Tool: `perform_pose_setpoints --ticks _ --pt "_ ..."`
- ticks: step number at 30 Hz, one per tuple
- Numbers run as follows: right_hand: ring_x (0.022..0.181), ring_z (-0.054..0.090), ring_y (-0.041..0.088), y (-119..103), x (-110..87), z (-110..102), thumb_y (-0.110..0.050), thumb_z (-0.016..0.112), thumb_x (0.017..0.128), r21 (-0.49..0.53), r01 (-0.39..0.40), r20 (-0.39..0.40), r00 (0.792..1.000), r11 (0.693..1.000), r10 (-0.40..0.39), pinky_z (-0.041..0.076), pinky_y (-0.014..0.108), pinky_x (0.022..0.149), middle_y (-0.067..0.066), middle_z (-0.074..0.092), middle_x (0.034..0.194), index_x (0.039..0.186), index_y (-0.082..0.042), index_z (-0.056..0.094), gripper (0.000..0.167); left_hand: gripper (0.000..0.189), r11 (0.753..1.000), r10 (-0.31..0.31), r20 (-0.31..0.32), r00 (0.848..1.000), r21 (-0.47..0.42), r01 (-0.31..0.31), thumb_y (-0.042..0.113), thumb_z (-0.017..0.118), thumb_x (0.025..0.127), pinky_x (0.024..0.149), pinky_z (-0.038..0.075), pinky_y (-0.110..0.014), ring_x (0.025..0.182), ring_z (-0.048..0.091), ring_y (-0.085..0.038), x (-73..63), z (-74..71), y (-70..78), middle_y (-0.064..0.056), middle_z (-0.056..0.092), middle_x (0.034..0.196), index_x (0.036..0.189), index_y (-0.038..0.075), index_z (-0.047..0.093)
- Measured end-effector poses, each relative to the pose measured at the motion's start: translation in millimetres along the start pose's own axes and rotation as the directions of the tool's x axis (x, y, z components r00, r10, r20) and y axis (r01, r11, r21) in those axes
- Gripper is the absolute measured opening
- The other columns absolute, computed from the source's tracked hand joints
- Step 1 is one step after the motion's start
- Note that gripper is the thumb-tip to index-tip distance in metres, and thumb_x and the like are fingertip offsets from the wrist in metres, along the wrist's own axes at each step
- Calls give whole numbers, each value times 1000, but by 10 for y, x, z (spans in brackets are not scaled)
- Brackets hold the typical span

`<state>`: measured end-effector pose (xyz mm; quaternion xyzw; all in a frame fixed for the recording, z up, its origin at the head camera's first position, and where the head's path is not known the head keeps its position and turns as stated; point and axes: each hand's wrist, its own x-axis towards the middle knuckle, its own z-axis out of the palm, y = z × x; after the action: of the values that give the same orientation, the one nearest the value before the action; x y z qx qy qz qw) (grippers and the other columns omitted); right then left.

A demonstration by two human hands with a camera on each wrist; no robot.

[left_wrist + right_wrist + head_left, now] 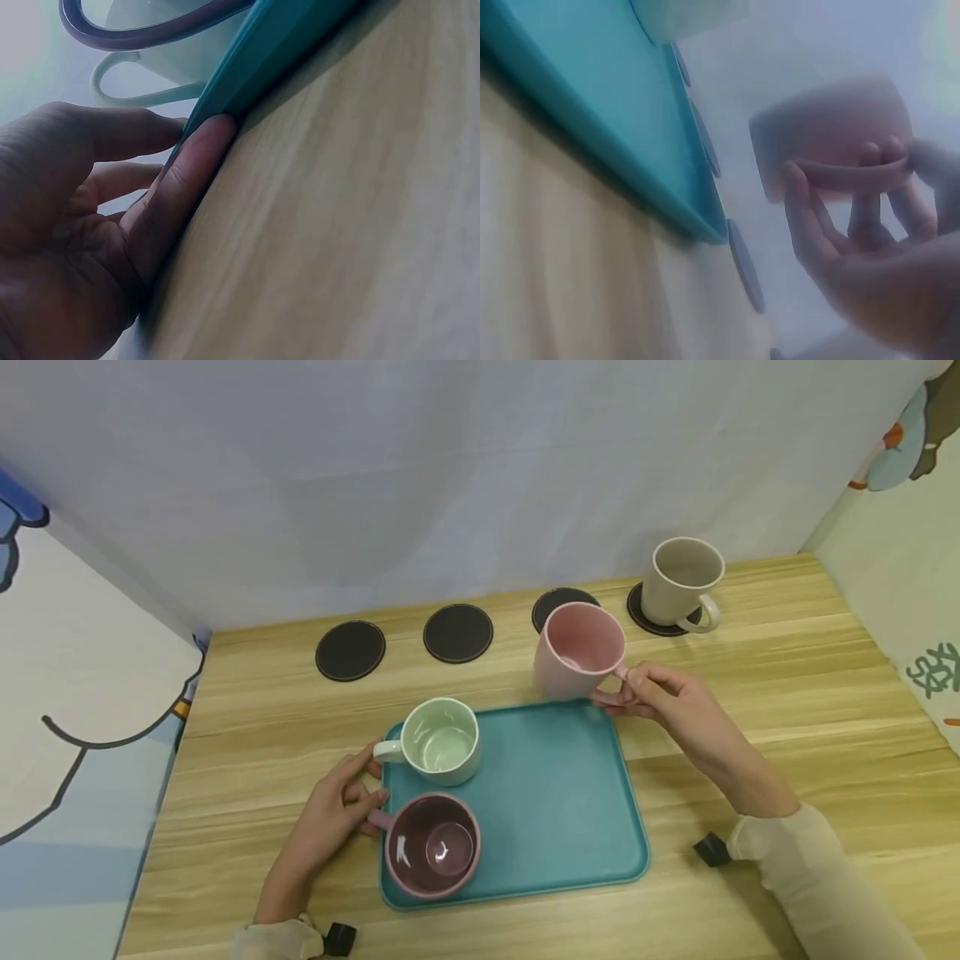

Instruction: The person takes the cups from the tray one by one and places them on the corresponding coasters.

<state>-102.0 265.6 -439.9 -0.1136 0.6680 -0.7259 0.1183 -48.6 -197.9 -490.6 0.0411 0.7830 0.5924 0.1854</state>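
Note:
My right hand (pixel 686 718) grips the handle of a pink mug (pixel 573 660), held upright above the tray's far right corner. In the right wrist view the pink mug (pixel 832 135) hangs in the air with fingers curled round its handle. My left hand (pixel 330 814) is at the left edge of a teal tray (pixel 551 810). In the left wrist view, thumb and fingers pinch the tray's rim (pixel 247 82). On the tray's left side stand a pale green mug (pixel 442 743) and, nearer me, a purple mug (pixel 433 852), their handles pointing left.
Black round coasters (pixel 350 651) lie in a row along the table's back, one partly hidden behind the pink mug. A beige mug (pixel 678 585) stands on the rightmost coaster. A white cloth wall (pixel 420 485) rises behind the wooden table (pixel 810 710).

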Motion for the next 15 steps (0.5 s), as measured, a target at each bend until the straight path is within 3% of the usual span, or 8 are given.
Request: perform_pose_setpoints --ticks 7,15 --pt "107 78 20 26 291 67 -22 59 107 41 53 -162 986 998 -46 65 32 96 6 71 102 97 2 69 27 73 1000 -1 -8 1000 4 1 -2 64 99 57 67 -37 67 63 -3 -2 -19 8 -23 48 129 164 8 33" --pt "106 78 23 107 597 36 -24 63 105 64 110 -260 961 992 -90 67 33 91 10 65 96 96 7 66 32 74 1000 -8 6 1000 -13 8 -4 64 98 58 68 -39 68 63 -4 8 -7 -4 -23 47 130 164 7 32"
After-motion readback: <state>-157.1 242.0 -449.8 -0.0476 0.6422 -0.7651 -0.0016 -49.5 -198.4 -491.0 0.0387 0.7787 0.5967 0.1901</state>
